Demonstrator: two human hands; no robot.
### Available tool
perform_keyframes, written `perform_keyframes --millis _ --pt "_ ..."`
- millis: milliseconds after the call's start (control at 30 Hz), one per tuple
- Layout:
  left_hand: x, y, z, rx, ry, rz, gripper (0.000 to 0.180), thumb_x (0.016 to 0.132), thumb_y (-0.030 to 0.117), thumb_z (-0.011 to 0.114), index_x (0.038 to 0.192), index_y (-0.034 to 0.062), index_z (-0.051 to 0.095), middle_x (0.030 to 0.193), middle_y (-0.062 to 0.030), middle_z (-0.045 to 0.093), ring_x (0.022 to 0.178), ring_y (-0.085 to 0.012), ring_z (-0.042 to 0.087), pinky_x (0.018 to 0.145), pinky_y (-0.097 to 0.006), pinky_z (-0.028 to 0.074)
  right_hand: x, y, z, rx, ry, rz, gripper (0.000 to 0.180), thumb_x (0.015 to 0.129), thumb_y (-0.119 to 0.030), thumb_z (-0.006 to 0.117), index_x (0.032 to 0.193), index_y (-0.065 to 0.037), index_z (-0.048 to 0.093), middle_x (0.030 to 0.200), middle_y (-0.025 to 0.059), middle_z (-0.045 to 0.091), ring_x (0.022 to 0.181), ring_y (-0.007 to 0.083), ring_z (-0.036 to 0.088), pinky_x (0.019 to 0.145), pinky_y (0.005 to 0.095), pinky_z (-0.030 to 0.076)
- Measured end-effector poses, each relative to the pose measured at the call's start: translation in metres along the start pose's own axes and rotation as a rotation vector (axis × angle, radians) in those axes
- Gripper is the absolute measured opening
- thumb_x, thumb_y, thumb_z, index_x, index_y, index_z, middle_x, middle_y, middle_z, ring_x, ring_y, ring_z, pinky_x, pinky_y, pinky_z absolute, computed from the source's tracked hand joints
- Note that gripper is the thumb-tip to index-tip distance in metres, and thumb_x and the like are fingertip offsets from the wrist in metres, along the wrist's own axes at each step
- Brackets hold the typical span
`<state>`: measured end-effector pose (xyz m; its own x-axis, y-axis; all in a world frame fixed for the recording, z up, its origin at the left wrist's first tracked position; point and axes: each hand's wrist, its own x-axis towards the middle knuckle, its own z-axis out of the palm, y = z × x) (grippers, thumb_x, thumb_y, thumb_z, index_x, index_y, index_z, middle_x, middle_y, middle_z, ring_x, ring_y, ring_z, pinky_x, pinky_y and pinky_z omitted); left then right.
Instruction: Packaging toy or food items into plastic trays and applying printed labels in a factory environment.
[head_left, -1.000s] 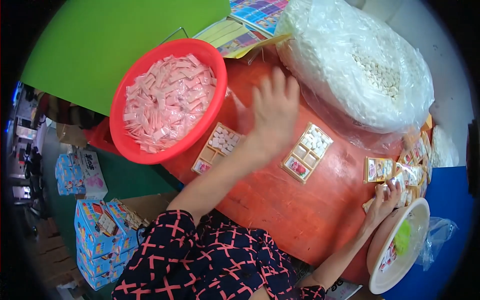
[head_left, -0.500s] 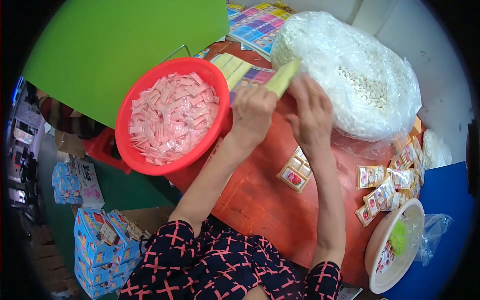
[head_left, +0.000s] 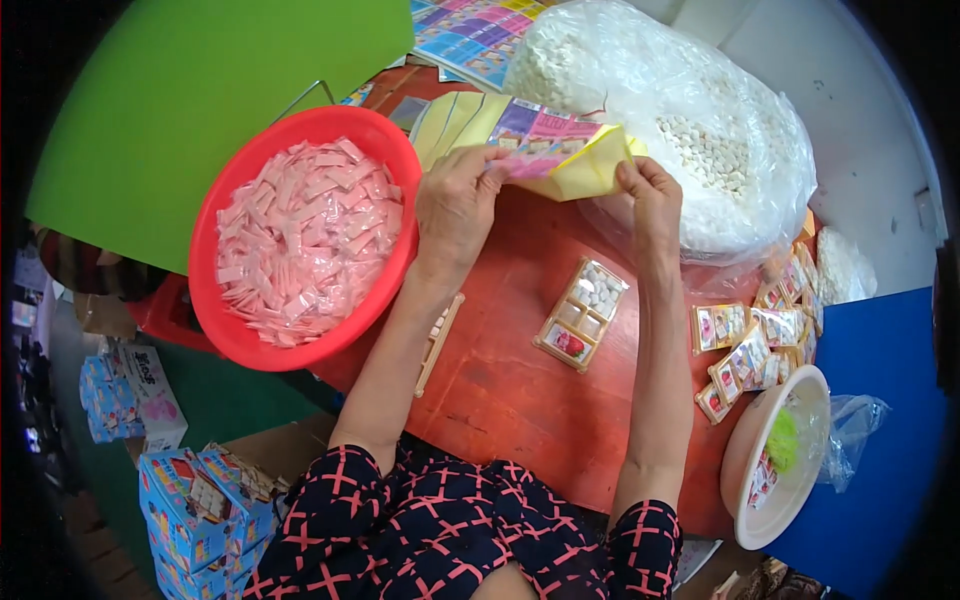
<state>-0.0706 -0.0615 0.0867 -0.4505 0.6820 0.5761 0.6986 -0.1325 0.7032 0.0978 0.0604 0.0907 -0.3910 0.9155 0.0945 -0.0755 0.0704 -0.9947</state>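
My left hand (head_left: 455, 215) pinches the near left edge of a yellow printed carton (head_left: 590, 165) with pink and purple panels. With thumb and fingers, my right hand (head_left: 655, 200) grips the carton's right end, where its yellow side stands partly folded out. Below them on the red table lies a small compartment tray (head_left: 583, 315) with white pieces in its far part and a strawberry picture at its near end. Another narrow tray (head_left: 437, 345) lies beside my left forearm, partly covered by it.
A red basin (head_left: 207, 285) of pink wrapped packets stands left. A large clear bag (head_left: 740, 170) of white pieces lies at the far right. Several filled trays (head_left: 745, 360) are piled right, near a cream bowl (head_left: 740, 480). Blue boxes (head_left: 180, 510) stand lower left.
The carton has turned from a narrow, edge-on strip to a wider view of its printed side. My hands have moved apart, the right now gripping its end. The tray below is more visible.
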Motion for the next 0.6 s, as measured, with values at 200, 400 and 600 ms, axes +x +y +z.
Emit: perform_keyframes --millis 200,400,600 --pt "0.001 -0.008 0.014 0.132 0.02 0.192 0.016 0.07 0.01 0.065 0.085 0.0054 0.062 0.083 -0.0075 0.063 0.079 -0.026 0.058 0.067 -0.037 0.042 0.014 -0.004 -0.04 0.213 0.247 -0.014 0.015 0.081 -0.009 0.06 0.093 0.0 0.061 0.081 0.0008 0.06 0.069 0.0063 0.052 0.065 0.0182 0.042" --pt "0.023 -0.003 0.027 0.072 0.12 0.138 0.009 0.066 0.01 0.067 0.074 0.009 0.063 0.07 -0.0055 0.062 0.07 -0.0241 0.057 0.065 -0.037 0.039 0.005 -0.011 -0.056 0.171 0.406 -0.136 0.018 0.081 -0.009 0.062 0.096 0.001 0.058 0.083 0.002 0.059 0.075 0.0084 0.055 0.069 0.0202 0.043" --pt "0.026 -0.001 0.022 0.212 0.196 0.267 0.01 0.064 0.008 0.067 0.074 0.0089 0.064 0.068 -0.0038 0.063 0.068 -0.0222 0.057 0.065 -0.037 0.039 -0.023 -0.051 -0.039 -0.692 0.438 -0.559 0.031 0.074 -0.004 0.065 0.103 0.003 0.056 0.089 0.0048 0.06 0.083 0.0113 0.055 0.074 0.0238 0.043"
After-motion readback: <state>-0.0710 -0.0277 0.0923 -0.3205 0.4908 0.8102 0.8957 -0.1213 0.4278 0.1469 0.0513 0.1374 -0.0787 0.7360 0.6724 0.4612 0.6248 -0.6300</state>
